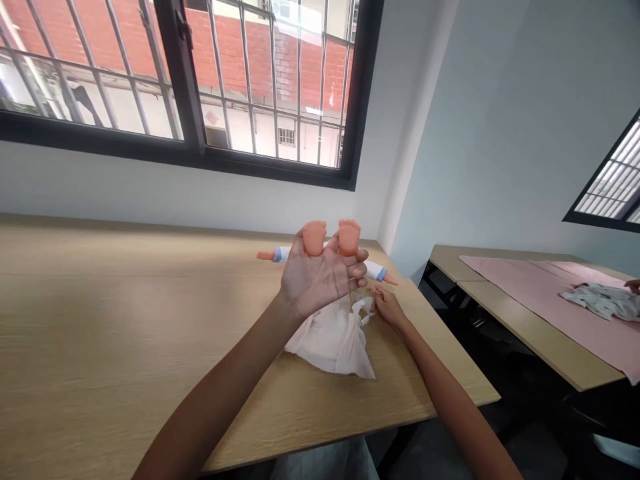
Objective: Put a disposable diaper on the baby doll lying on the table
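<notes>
Head view shows a wide wooden table [115, 333] bearing a doll [373, 269], which lies with its arms spread to the sides, much of its body hidden behind the left hand [320, 280]. Nearer the person, a pale cloth [327, 340] spreads loosely on the tabletop. Palm towards the camera, the left hand grasps the doll's lower legs, a finger apparently between them, probably to keep both small feet [314, 239] raised and apart. At the cloth's bunched edge, the right hand [387, 305] has its fingers drawn together, seemingly pinching fabric to control it.
</notes>
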A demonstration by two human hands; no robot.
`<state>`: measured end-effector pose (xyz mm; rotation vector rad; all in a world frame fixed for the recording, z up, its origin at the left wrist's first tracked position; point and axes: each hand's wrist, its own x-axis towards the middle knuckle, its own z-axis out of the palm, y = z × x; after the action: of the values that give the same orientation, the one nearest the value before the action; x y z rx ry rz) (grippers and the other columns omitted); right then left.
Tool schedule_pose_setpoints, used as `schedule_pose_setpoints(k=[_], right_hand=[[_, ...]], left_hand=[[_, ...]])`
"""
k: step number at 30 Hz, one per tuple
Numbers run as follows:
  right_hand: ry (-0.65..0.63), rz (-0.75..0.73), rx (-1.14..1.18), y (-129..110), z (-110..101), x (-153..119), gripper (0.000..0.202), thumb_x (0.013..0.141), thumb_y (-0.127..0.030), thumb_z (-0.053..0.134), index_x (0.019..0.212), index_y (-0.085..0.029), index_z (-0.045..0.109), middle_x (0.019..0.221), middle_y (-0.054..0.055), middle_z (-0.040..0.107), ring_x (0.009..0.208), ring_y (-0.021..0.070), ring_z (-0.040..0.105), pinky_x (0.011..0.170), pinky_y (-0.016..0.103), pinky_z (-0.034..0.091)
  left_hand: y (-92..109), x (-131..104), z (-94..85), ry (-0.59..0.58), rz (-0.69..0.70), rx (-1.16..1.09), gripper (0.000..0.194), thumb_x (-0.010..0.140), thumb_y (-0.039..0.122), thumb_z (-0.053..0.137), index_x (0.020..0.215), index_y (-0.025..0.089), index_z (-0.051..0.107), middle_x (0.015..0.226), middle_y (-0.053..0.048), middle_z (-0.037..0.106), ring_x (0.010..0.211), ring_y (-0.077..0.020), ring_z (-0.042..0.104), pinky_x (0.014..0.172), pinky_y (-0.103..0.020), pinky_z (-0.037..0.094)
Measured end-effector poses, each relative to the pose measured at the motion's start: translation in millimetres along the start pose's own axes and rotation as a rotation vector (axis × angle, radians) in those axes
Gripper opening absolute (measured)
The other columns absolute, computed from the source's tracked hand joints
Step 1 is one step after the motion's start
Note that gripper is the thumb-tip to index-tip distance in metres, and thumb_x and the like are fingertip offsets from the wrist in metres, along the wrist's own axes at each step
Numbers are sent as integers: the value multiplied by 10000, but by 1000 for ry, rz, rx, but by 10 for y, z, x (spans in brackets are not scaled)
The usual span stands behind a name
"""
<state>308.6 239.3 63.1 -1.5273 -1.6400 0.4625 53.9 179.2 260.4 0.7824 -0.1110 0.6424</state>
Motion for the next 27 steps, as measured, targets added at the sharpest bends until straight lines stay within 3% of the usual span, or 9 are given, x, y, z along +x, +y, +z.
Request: schedule_pose_setpoints(k=[3,6,8,11,14,17,19,27], right_hand=[[-27,-68,-10,30,93,-9,440,940,-458,316,1082,-183,628,863,73,702,860,224,646,832,357,474],[6,-124,-108,69,112,7,411,923,-428,374,1195,-202,582,1123,97,650,1071,249,583,945,395,422],[38,-153,-140,76,92,18,423,916,-409,390,1242,-194,552,1192,110,613,1143,255,536,983,403,394],[138,-171,-164,46,43,20,393,924,-392,356,1152,-178,594,1151,119,621,1112,254,537,969,401,395],[179,-103,-187,-12,8,-4,405,944,-412,294,937,-169,618,943,98,659,903,231,589,838,358,444],[63,-72,-191,-62,23,-41,466,964,-423,244,743,-182,576,757,59,645,718,188,585,726,294,444],[-18,-106,-189,-81,68,-62,457,966,-411,272,695,-187,566,754,53,649,726,179,589,732,277,434],[-117,-151,-303,-102,220,-105,320,972,-336,317,1027,-181,591,1034,90,655,950,203,592,839,290,399]], left_hand=[[-2,-6,5,-16,-4,8,260,814,398,401,832,169,523,838,-85,551,650,-190,507,669,-361,446],[4,-19,13,-10,-15,15,301,821,431,381,851,168,523,836,-86,550,657,-197,512,659,-356,443],[11,-24,8,-10,-15,9,339,821,475,370,860,175,522,839,-85,551,659,-200,513,663,-361,443],[20,-23,-12,-11,-7,-1,380,815,521,367,892,186,529,842,-84,554,658,-200,511,674,-369,445],[21,-19,-29,-4,3,-3,362,820,502,370,910,192,534,839,-84,558,654,-199,512,667,-369,448],[14,-19,-28,4,0,-7,324,830,454,369,903,191,542,839,-86,563,653,-197,517,662,-365,451],[9,-23,-21,13,-5,-15,313,829,435,373,899,187,550,833,-88,567,654,-199,522,662,-366,456],[-24,-22,50,58,-39,2,380,816,520,378,881,186,547,826,-82,562,631,-190,506,631,-354,439]])
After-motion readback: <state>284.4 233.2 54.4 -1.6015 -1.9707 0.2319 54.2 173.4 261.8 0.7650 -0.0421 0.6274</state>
